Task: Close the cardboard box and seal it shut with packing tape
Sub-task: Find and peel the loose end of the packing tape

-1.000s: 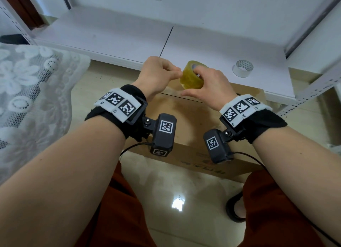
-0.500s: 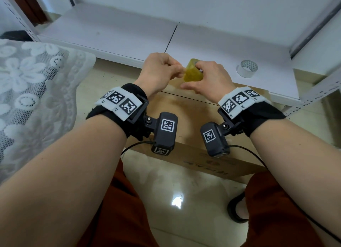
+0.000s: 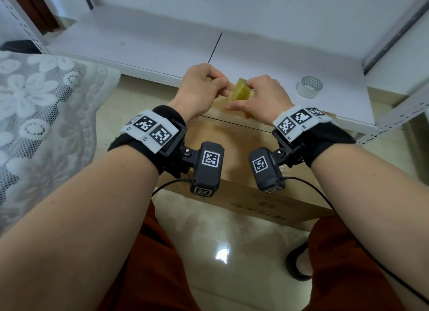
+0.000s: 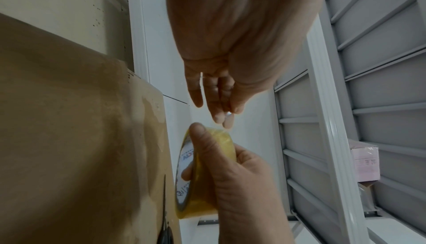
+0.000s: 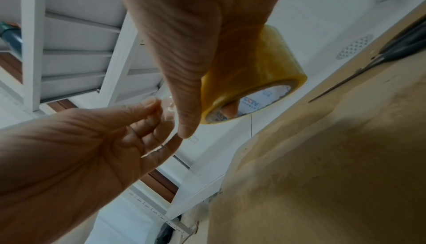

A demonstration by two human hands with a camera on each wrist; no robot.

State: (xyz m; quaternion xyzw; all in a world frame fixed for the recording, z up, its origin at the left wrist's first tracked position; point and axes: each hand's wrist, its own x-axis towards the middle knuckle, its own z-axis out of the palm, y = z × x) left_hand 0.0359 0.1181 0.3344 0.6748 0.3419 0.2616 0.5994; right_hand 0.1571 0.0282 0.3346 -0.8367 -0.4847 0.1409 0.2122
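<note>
The brown cardboard box [image 3: 234, 148] stands on the floor with its top flaps down. Above its far edge my right hand [image 3: 243, 100] grips a roll of yellowish clear packing tape [image 3: 240, 92], thumb on the outer band and fingers through the core. In the right wrist view the roll [image 5: 253, 73] shows its printed core. My left hand [image 3: 224, 90] pinches the tape's clear free end [image 5: 167, 110] between thumb and fingers, right beside the roll. The left wrist view shows the left hand [image 4: 227, 118] at the top of the roll [image 4: 207, 184].
Black-handled scissors [image 5: 401, 45] lie on the box top near its far edge. A second, pale tape roll [image 3: 310, 87] stands on the white shelf board [image 3: 139, 39]. A lace cloth [image 3: 34, 124] lies at the left, and a metal rack post [image 3: 394, 111] rises at the right.
The roll has turned from showing its open core to nearly edge-on. Both hands have stayed together above the box's far edge, the left fingers working at the tape end.
</note>
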